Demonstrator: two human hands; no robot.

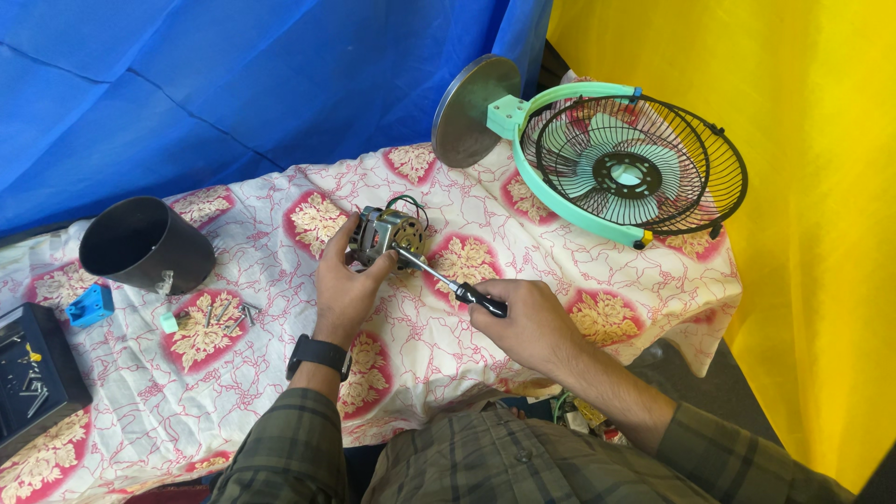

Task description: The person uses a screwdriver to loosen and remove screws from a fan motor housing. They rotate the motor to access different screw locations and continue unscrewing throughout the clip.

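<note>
2 hands at work over a floral cloth (448, 336). Left hand (347, 285) wrapped around a small motor (385, 235), fingers curled on its near side, thumb up against the right edge; black watch (317, 355) on that wrist. Motor resting on the cloth near the table's middle, black wires (411, 203) looping off its top. Right hand (527, 322) closed tight on the black handle of a screwdriver (448, 280), shaft slanting up and left, tip touching the motor's right face. Cannot tell which screw the tip sits in.

Behind, at the far right of the table, a fan (630, 168) lying tilted: mint green frame, black wire guard, mint blades inside, round grey base (471, 110) standing on edge to its left. To the left, a black pot (145, 245) on its side, mouth facing up and left. Just below it a blue block (91, 305), a small mint cap (168, 323), and a few loose screws (229, 313) on the cloth. At the left edge, a black tray (33, 373) with small metal parts. Blue sheet (233, 84) behind, yellow sheet (812, 187) to the right. Plaid sleeves at the bottom.
</note>
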